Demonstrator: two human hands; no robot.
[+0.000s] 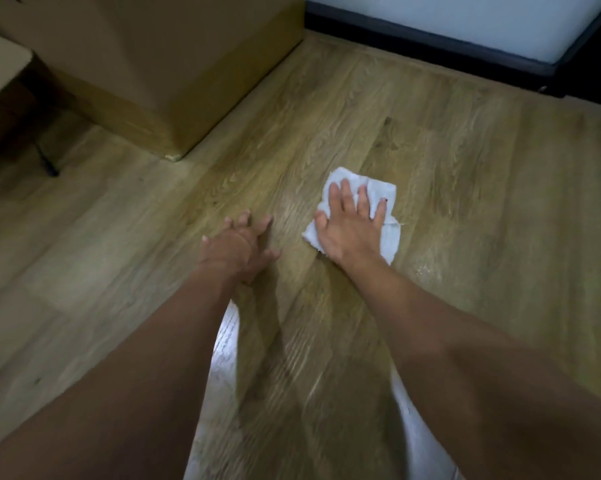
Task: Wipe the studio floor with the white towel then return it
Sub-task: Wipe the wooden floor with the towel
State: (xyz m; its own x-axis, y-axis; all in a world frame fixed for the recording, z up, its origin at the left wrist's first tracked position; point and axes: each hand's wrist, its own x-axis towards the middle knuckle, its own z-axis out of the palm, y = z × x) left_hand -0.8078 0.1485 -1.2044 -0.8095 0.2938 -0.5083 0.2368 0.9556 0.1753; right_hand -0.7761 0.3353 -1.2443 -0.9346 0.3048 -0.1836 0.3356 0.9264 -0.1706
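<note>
The towel (391,237) under the fingers (363,202) of the right hand (347,233) is white, greyish in its creases. The floor (465,168) around them is tan-brown with streaky wood grain. Beyond the left hand (236,244) stands a plain brown cardboard box (174,64). Farther beyond the right fingers, a pale bluish-white panel (465,19) has a black frame (430,46).
</note>
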